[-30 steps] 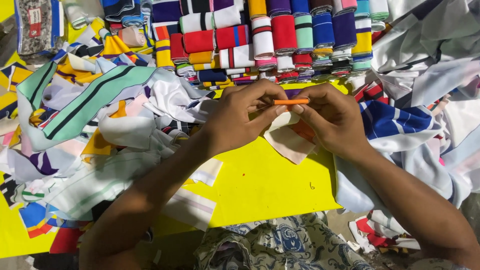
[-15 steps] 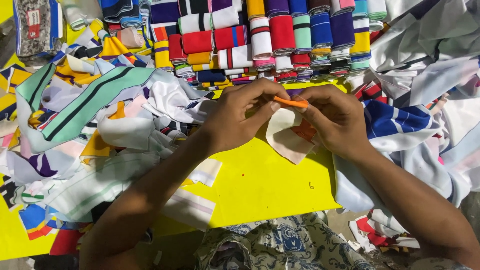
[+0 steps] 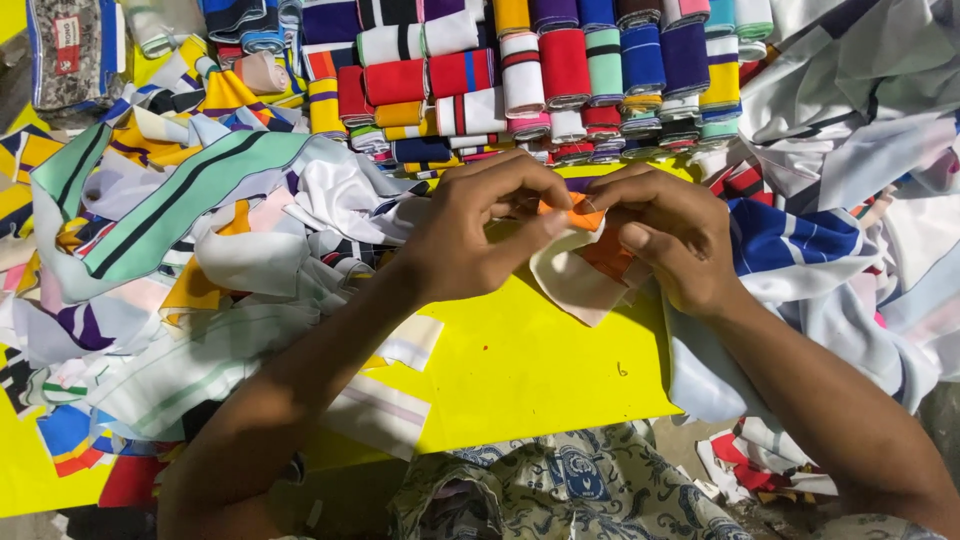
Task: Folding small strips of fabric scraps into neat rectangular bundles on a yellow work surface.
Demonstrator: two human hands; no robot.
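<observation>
Pinching with both hands at once: left hand (image 3: 480,235) and right hand (image 3: 675,240) meet over a small cream fabric piece (image 3: 575,285), fingers clenched on its top edge.

- Between the two sets of fingertips: a short orange strip (image 3: 582,212), gripped from both ends. It lies along the upper edge of the cream piece, touching it. An orange patch also shows on the cream cloth just under the right thumb.
- Below the fingers: the cream piece hangs down loose onto the yellow table (image 3: 520,370); its lower corner is free.
- Beyond the fingertips: rows of folded striped bands (image 3: 560,70) in red, white, blue, purple and teal, stacked close together.
- Left of the left hand: a loose heap of cloth scraps (image 3: 200,250). Right of the right hand: blue-and-white fabric (image 3: 790,240), just beside the wrist.

Judgement on progress: strip and cream piece are brought together and lined up at the edge; whether they are already joined cannot be told. Only this one piece is in hand; the heaps around look unsorted, so much appears left.
</observation>
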